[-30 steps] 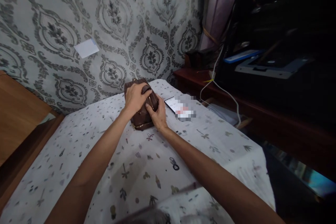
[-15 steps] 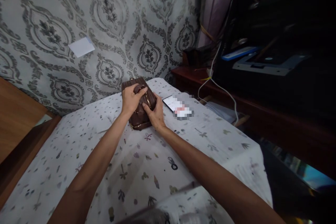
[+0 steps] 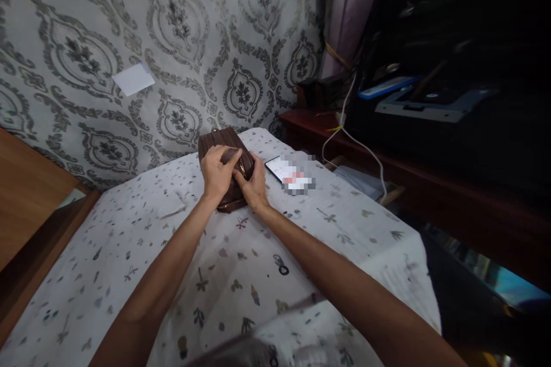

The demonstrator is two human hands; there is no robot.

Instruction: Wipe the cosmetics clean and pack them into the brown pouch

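A brown leather-look bag (image 3: 221,137) with gold-coloured zips lies on the patterned sheet, close to the wall. My left hand (image 3: 216,172) is closed over its upper side, thumb stretched toward the zip; what sits under the fingers is hidden. At the bag's right side my right hand (image 3: 255,186) grips it, the thumb on the near face and the fingers round the far edge. Just right of that hand a phone (image 3: 279,169) lies with its screen lit and partly blurred out.
The white sheet (image 3: 142,275) has small printed motifs. A dark red wooden shelf (image 3: 301,124) runs along the right, with a white cable (image 3: 365,149) hanging past it. Behind the bag stands a patterned wall (image 3: 181,69); a wooden panel (image 3: 34,183) borders the left.
My left hand has shifted slightly down and toward the right hand over the bag, covering more of its upper side. My right hand keeps its grip. The view has moved slightly.
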